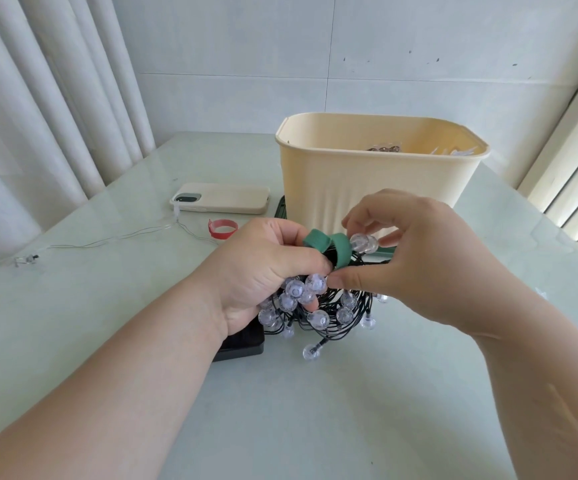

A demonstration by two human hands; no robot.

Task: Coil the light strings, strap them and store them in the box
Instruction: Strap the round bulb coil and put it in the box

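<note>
Left hand (273, 271) grips the coiled light string (318, 310) with curled fingers, just above the middle of the tabletop (107, 341). Right hand (419, 265) pinches the green strap (329, 245), which loops over the bundle and seems not yet closed. So the strapping step is in hand; next, the strap end needs pulling tight and pressing down. Behind, toward the far edge, stands the box (367, 174). No brand or writing can be read.
</note>
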